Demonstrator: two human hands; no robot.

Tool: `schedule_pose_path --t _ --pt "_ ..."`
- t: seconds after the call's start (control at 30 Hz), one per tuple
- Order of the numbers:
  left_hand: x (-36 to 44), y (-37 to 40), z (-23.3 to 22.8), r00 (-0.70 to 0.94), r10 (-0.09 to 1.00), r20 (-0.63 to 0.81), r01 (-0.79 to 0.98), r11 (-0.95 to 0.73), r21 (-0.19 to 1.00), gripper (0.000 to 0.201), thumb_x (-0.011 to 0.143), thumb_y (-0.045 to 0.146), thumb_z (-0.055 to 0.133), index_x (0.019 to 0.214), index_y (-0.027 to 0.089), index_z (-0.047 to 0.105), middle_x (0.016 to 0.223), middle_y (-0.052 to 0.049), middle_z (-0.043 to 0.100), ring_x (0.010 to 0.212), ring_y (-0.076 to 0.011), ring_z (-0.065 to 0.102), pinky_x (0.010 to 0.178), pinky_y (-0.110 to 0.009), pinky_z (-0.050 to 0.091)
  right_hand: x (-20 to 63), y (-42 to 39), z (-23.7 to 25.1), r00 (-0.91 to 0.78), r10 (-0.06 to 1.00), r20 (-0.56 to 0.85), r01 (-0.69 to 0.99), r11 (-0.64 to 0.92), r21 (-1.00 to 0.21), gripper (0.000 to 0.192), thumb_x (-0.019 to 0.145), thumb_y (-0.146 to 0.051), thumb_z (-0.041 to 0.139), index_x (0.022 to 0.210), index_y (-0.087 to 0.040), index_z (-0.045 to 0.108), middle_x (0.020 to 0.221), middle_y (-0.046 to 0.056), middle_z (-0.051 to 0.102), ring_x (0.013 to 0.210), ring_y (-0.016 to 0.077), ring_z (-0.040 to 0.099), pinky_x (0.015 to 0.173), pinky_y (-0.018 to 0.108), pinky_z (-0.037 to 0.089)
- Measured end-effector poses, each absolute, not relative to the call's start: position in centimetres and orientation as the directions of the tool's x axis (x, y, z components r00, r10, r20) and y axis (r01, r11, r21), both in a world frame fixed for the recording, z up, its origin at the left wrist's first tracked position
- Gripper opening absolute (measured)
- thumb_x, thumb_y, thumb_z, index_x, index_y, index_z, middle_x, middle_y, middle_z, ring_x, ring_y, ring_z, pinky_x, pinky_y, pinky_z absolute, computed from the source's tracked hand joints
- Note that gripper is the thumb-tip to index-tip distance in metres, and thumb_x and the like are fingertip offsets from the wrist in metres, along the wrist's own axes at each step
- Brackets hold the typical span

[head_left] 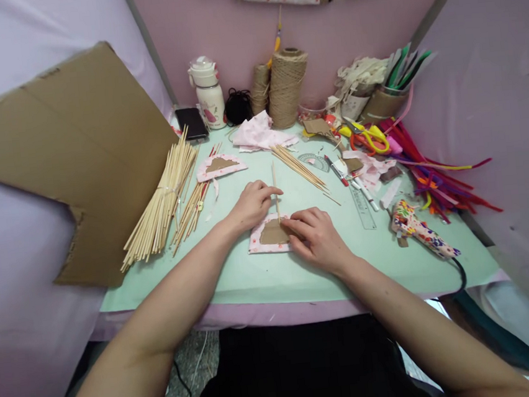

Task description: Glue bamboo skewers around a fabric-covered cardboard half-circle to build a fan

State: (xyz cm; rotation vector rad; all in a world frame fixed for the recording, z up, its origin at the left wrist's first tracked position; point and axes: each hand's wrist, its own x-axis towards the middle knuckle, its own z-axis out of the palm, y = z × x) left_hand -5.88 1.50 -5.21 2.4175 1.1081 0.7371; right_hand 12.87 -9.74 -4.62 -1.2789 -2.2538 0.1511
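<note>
Both my arms reach forward over the table's near edge. My left hand point(252, 203) is curled, pinching a thin stick point(275, 188) upright. My right hand point(315, 234) presses bent fingers on the cardboard piece point(272, 233), near the table's point(262, 273) middle.

Head cam, one view only.
Worn on head, looks fwd and down over table point(254, 280), close above both forearms; far wall point(211, 29) at top, side walls at edges, wide-angle bend.
</note>
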Motion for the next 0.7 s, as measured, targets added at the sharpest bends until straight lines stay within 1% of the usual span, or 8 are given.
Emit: schedule_pose_path --t 0.1,0.33,0.53,0.7 --pt "-5.99 1.38 -5.33 0.554 0.783 0.282 0.587 -0.608 0.535 0.037 0.089 0.011 0.043 0.11 0.023 0.071 0.096 -0.007 0.057 0.097 -0.0207 0.051 0.094 -0.036 0.042 12.78 -9.78 -4.52 -0.402 0.83 0.386 0.771 0.534 -0.346 0.031 0.089 -0.022 0.052 0.117 -0.02 0.064 0.107 0.009 0.067 0.1 0.0255 0.054 0.081 0.041 0.037" --pt "-6.02 1.19 -5.32 0.549 0.794 0.263 0.606 -0.594 0.529 0.034 0.088 0.013 0.044 0.104 0.023 0.072 0.096 -0.006 0.057 0.098 -0.0213 0.05 0.095 -0.037 0.041 12.56 -10.07 -4.23 -0.386 0.851 0.356 0.795 0.503 -0.339 0.03 0.09 -0.023 0.05 0.116 -0.024 0.064 0.109 0.008 0.068 0.101 0.0252 0.055 0.082 0.042 0.033" --pt "-6.09 1.06 -5.19 0.556 0.786 0.271 0.603 -0.605 0.52 0.032 0.088 0.013 0.043 0.099 0.021 0.072 0.095 -0.007 0.057 0.098 -0.0218 0.049 0.096 -0.037 0.04 12.42 -10.09 -4.2 -0.386 0.846 0.368 0.803 0.504 -0.317 0.028 0.09 -0.023 0.05 0.114 -0.023 0.065 0.107 0.008 0.068 0.101 0.0246 0.055 0.081 0.042 0.031" --pt "-6.1 1.09 -5.28 0.552 0.785 0.28 0.603 -0.608 0.517 0.031 0.089 0.014 0.044 0.098 0.021 0.072 0.095 -0.007 0.057 0.097 -0.0216 0.049 0.096 -0.038 0.04 12.35 -10.09 -4.22 -0.392 0.847 0.36 0.807 0.504 -0.308 0.028 0.09 -0.024 0.051 0.114 -0.022 0.064 0.108 0.007 0.068 0.101 0.0239 0.055 0.081 0.041 0.031"
